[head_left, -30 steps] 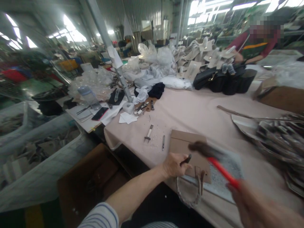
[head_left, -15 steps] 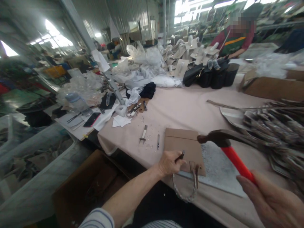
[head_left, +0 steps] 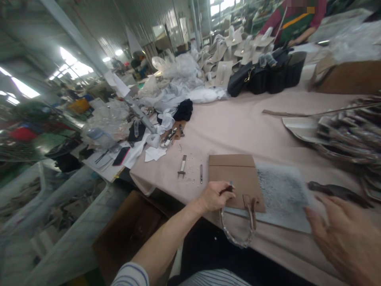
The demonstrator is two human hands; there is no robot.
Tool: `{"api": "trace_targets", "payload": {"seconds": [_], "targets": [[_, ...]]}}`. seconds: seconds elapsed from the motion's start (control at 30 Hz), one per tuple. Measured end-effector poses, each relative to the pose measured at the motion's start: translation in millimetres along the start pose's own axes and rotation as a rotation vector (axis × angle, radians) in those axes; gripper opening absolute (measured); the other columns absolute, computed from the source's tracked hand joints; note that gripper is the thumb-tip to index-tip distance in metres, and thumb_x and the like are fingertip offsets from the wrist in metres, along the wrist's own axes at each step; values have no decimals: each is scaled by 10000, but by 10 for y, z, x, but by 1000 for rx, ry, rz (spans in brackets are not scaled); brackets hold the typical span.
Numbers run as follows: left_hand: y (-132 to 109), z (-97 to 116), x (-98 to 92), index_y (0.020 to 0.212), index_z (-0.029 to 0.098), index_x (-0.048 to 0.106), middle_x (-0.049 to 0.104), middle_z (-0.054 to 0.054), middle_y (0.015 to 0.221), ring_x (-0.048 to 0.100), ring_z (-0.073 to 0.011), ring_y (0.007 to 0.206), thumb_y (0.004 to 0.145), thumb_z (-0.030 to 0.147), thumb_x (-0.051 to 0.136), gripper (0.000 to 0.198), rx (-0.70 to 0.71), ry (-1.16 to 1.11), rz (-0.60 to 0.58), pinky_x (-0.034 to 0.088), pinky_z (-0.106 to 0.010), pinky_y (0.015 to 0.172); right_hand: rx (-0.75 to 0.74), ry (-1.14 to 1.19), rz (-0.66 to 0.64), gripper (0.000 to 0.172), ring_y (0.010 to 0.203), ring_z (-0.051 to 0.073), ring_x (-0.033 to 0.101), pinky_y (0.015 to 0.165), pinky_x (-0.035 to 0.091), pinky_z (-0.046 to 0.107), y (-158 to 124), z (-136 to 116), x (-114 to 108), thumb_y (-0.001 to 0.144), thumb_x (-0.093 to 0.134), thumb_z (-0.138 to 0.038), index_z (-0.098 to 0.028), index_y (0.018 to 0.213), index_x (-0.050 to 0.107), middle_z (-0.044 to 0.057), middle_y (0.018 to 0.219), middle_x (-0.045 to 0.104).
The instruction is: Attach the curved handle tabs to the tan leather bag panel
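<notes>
With the left hand (head_left: 216,196) pinching a small dark tool (head_left: 231,186) over the brown panel (head_left: 233,174) at the worktop's (head_left: 229,123) near edge, its handle (head_left: 240,243) overhanging, the blurred right hand (head_left: 342,234) spreads loosened fingers beside the hammer (head_left: 336,190), worktop stretching beyond.

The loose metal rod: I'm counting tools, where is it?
In the head view, the metal rod lies just left of the brown panel, right of the caliper-like tool.

The right hand (head_left: 339,234) is visibly blurred
</notes>
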State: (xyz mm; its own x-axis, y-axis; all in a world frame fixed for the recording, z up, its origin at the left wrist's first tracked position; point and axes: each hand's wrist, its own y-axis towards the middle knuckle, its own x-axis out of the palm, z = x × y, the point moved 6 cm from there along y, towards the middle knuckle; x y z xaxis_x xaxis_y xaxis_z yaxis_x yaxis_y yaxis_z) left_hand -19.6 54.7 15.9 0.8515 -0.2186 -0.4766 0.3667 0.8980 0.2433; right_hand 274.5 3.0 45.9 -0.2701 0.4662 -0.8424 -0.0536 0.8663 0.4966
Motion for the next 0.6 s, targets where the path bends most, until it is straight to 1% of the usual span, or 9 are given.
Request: {"api": "trace_targets", "payload": {"seconds": [0.07, 0.1, 0.13, 0.2, 0.27, 0.37, 0.5, 0.53, 0.6], "targets": [[9, 32, -12, 955, 148, 717, 774, -76, 902, 740, -189, 831, 873, 240, 693, 125, 40, 46, -17, 595, -283, 835, -126, 128, -62, 368, 1116, 315, 597, 946, 479, 424, 66, -567, 167, 1012, 448, -408, -144, 1212, 607, 195, 1202, 635], [8, 44, -12, 953, 150, 714, 774, -76, 902, 742, -191, 835, 875, 241, 687, 123, 60, 63, -20, 598, -286, 837, -176, 162, -90, 350, 1078, 305, 600, 929, 483, 427, 76, -815, 265, 1014, 434, -390, -153, 1213, 597, 177, 1198, 632], [0, 53, -4, 945, 152, 712, 772, -76, 899, 744, -194, 838, 875, 242, 681, 118, 79, 74, -18, 601, -290, 838, -208, 163, -135, 349, 1087, 316, 589, 923, 480, 448, 66, -1015, 379, 1007, 440, -392, -158, 1214, 594, 170, 1216, 624], [-35, 35, 20, 915, 153, 705, 767, -77, 879, 743, -197, 829, 879, 242, 665, 104, 82, 54, 27, 609, -295, 827, -199, 120, -195, 362, 1127, 343, 559, 925, 465, 483, 11, -1232, 579, 985, 484, -377, -148, 1250, 577, 169, 1247, 608], [-99, -39, 26, 900, 148, 688, 762, -78, 855, 742, -189, 793, 903, 248, 629, 116, 9, -45, 149, 623, -292, 782, -176, 92, -218, 407, 1164, 354, 535, 939, 452, 495, -58, -1275, 697, 971, 522, -370, -139, 1305, 546, 169, 1286, 591], [-212, -138, 16, 940, 142, 672, 765, -83, 844, 746, -177, 756, 949, 282, 582, 167, -112, -176, 327, 638, -286, 727, -175, 109, -229, 428, 1171, 340, 530, 950, 449, 480, -116, -1220, 737, 973, 533, -359, -140, 1341, 522, 160, 1317, 577], [-184, 36, -15, 876, 169, 694, 778, -88, 868, 755, -194, 802, 886, 409, 707, 241, 30, -77, 219, 641, -301, 800, -161, 119, -234, 424, 1165, 338, 532, 948, 452, 482, -103, -1178, 719, 981, 525, -365, -143, 1343, 523, 155, 1316, 577], [-163, 51, -78, 888, 171, 689, 780, -91, 881, 758, -197, 817, 890, 437, 706, 266, 22, -105, 259, 642, -308, 815, -160, 118, -235, 425, 1165, 340, 531, 947, 452, 484, -97, -1182, 721, 980, 526, -367, -143, 1341, 524, 155, 1315, 576], [-134, -7, -227, 951, 164, 662, 779, -94, 887, 764, -202, 824, 925, 471, 666, 308, -81, -264, 430, 650, -327, 808, -158, 116, -237, 424, 1170, 344, 527, 946, 451, 485, -92, -1192, 735, 978, 531, -371, -143, 1336, 527, 154, 1317, 572]]}}
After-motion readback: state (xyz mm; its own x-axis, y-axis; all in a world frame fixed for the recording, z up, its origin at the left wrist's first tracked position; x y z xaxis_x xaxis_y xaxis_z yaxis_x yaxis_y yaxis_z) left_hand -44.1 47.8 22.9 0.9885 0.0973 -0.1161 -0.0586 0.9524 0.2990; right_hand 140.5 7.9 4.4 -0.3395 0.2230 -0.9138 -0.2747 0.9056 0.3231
